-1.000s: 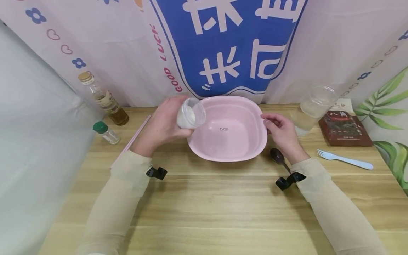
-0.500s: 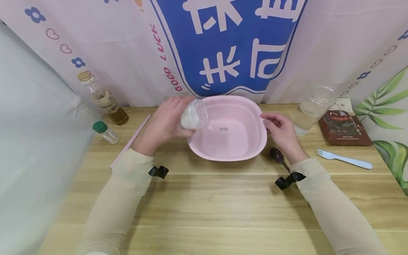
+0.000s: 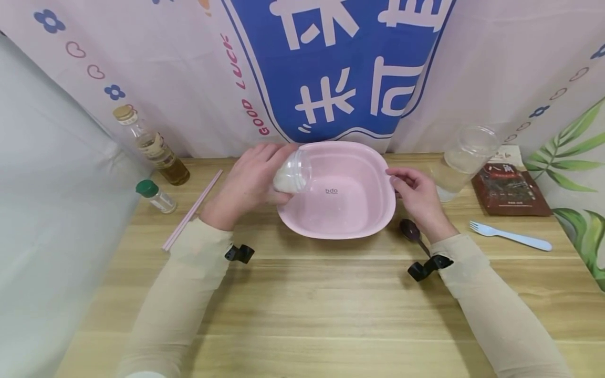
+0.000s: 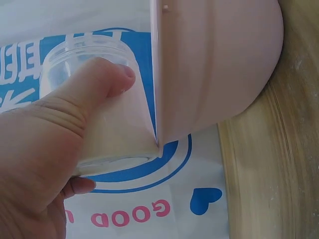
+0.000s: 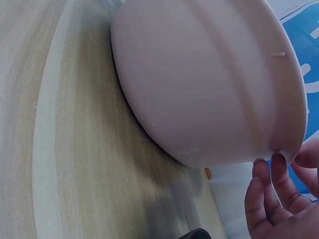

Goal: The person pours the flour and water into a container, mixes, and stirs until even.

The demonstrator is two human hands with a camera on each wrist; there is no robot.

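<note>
**Jar tipped at the basin's rim, powder about to pour**

The left hand (image 3: pixel 246 184) wraps fingers and thumb round a clear jar (image 3: pixel 293 172) of white powder, tilted with its mouth over the left rim of the pink basin (image 3: pixel 359 220). The right hand (image 3: pixel 418 197) has its fingertips pinching the basin's right rim, steadying it on the wooden table (image 3: pixel 307 304). This looks like the pouring step; a steeper tilt seems needed next. A dark spoon (image 3: pixel 410 230) lies just beside the right wrist
</note>
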